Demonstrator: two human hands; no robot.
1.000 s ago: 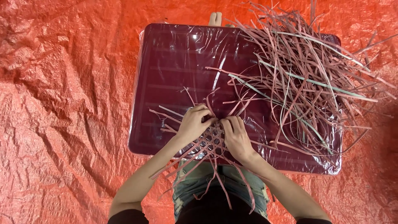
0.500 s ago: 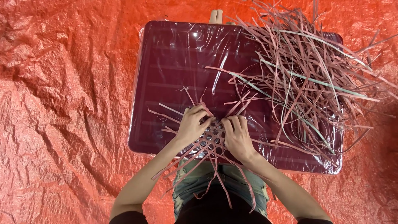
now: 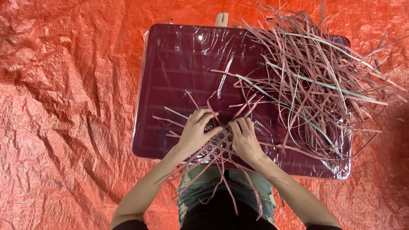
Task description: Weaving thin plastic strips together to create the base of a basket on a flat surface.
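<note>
Head view puts both hands low at the centre of my picture, over the near edge of a dark maroon board; I see the left hand (image 3: 197,131) lying palm down with its fingers loosely curled, fingertips pressed onto the top left corner of a small woven patch of strips (image 3: 215,147); the right hand (image 3: 246,138) sits just beside it, fingers bent and drawn together, pinching the strips at the patch's upper right edge; whether a single strip is gripped between thumb and finger I cannot tell; the two hands nearly touch above the weave.

The woven patch shows an open lattice of pinkish strips, lying flat on the board between the hands, its loose ends trailing toward me over the person's denim lap (image 3: 226,194).

The board (image 3: 179,68) is a rounded rectangle wrapped in clear, glossy plastic film that wrinkles and catches light near its far edge; it rests on a crumpled orange tarpaulin (image 3: 64,106); a loose heap of strips (image 3: 315,81), mostly dusty pink with a few pale green ones, covers the board's right half and spills past its right edge onto the tarpaulin; I make out no labels or signs.
</note>
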